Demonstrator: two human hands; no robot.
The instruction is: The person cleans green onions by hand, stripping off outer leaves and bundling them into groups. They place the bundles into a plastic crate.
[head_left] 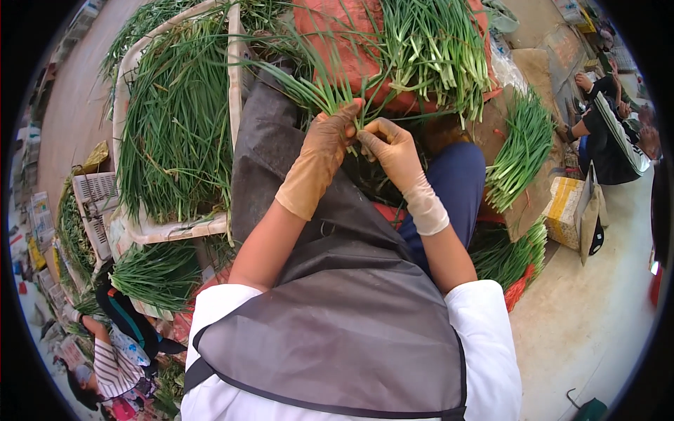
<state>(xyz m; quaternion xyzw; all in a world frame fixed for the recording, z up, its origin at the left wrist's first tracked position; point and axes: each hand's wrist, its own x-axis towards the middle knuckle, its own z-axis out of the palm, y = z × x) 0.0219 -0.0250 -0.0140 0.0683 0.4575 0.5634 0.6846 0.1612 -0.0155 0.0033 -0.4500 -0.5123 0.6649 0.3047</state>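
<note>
My left hand, in a stained thin glove, is closed round a small bunch of green chives, whose leaves fan out up and to the left. Close beside it, my gloved right hand pinches at the stem ends, thumb against fingers. Just beyond my hands a thick pile of chives, pale stems toward me, lies on an orange-red sack. A grey-brown apron covers my front and lap.
To the left stands a pale plastic crate heaped with loose chives. A bundle of chives lies on cardboard at right; another, with red netting, is nearer me. Other people sit at far right and lower left. A taped box stands at right.
</note>
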